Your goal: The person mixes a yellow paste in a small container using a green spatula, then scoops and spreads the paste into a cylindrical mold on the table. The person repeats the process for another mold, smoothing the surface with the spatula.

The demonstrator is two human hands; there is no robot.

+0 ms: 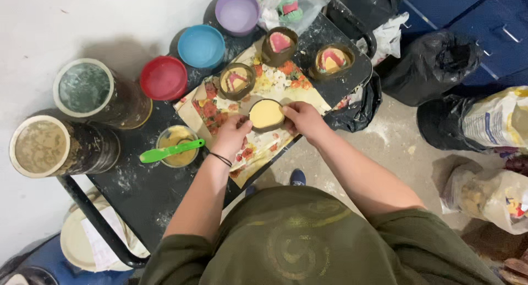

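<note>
We are gripping the round mould (266, 114) between both hands, left hand (231, 135) on its left rim, right hand (302, 119) on its right, equally near

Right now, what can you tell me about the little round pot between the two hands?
The round pot is small and dark-walled, filled level with smooth pale yellow paste. It stands upright on the flowered sheet on the black table. The left hand and the right hand grip its sides with their fingertips.
</note>
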